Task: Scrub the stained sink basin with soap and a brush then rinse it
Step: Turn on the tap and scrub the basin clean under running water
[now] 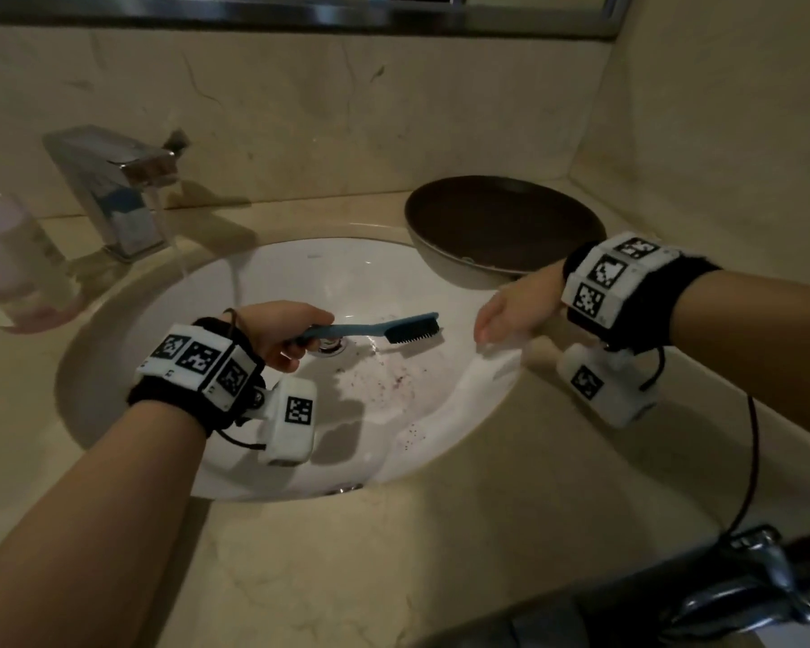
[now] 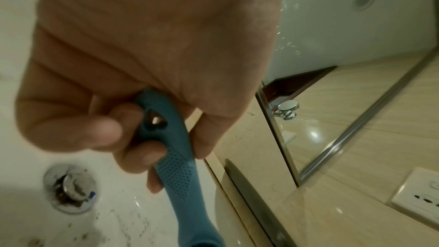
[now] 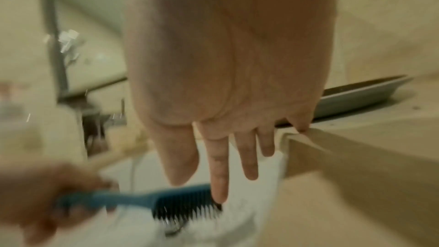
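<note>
A white sink basin [image 1: 235,292] is set in a beige counter, with dark reddish specks [image 1: 394,381] scattered around its drain [image 1: 332,347]. My left hand [image 1: 281,336] grips the handle of a blue brush [image 1: 375,328] and holds its black bristles just above the basin floor, right of the drain. In the left wrist view my fingers curl round the blue brush handle [image 2: 171,159] above the drain [image 2: 70,189]. My right hand [image 1: 510,311] hovers over the basin's right rim, fingers straight and empty. The chrome tap [image 1: 113,189] runs water [image 1: 235,285] into the basin.
A dark brown plate [image 1: 501,222] lies on the counter behind the right rim. A clear bottle of pink liquid [image 1: 10,264] stands at the far left beside the tap. A marble wall [image 1: 347,109] rises behind the sink, and a metal fitting [image 1: 749,582] shows at the bottom right.
</note>
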Tool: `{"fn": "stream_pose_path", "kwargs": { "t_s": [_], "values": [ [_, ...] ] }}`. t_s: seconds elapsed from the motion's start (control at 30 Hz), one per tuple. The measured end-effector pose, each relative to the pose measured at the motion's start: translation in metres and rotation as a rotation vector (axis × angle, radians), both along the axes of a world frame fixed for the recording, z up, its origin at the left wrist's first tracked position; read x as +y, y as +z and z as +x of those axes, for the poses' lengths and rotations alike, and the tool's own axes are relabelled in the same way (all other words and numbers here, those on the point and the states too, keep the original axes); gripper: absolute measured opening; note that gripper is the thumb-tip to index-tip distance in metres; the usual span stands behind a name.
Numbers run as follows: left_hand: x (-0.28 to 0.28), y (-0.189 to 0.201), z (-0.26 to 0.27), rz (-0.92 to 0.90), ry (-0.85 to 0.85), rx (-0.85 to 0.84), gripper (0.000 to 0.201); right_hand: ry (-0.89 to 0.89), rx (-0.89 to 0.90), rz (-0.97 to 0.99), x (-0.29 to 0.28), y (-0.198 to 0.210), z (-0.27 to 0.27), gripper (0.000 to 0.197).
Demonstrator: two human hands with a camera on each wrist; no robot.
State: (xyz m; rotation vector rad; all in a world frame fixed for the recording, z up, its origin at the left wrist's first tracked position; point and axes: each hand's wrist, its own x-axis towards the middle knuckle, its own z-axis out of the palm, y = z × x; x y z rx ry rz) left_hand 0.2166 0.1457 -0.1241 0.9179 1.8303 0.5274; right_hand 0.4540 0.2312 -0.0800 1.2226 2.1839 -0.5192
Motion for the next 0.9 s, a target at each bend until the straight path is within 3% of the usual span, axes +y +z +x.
{"fn": "stream_pose_path", "kwargs": {
  "t_s": [0.1, 0.2, 0.37, 0.5, 0.63, 0.77, 0.9],
  "values": [
    [-0.002, -0.004, -0.001, 0.026, 0.017, -0.010, 0.029, -0.216, 0.324, -0.007, 0.002, 0.015, -0.007, 0.035],
    [-0.004, -0.007, -0.002, 0.058, 0.027, 0.004, 0.029, -0.536, 0.644, -0.137, 0.008, 0.017, -0.005, 0.022],
    [-0.004, -0.011, -0.006, 0.086, 0.033, 0.043, 0.028, -0.971, 0.923, -0.332, 0.009, 0.001, 0.010, 0.024],
    [0.001, -0.017, -0.004, 0.097, -0.017, 0.121, 0.026, -1.100, 1.036, -0.358, 0.011, -0.009, 0.017, 0.032],
    [0.006, -0.026, 0.003, 0.141, -0.075, 0.224, 0.042, -1.126, 1.036, -0.351, 0.012, -0.011, 0.021, 0.040],
    [0.019, -0.036, 0.009, 0.220, -0.118, 0.333, 0.037, -1.128, 1.008, -0.334, 0.013, -0.013, 0.018, 0.041],
    [0.037, -0.036, 0.009, 0.229, -0.186, 0.312, 0.030, -1.125, 0.969, -0.282, 0.013, -0.014, 0.013, 0.042]
  ]
}}
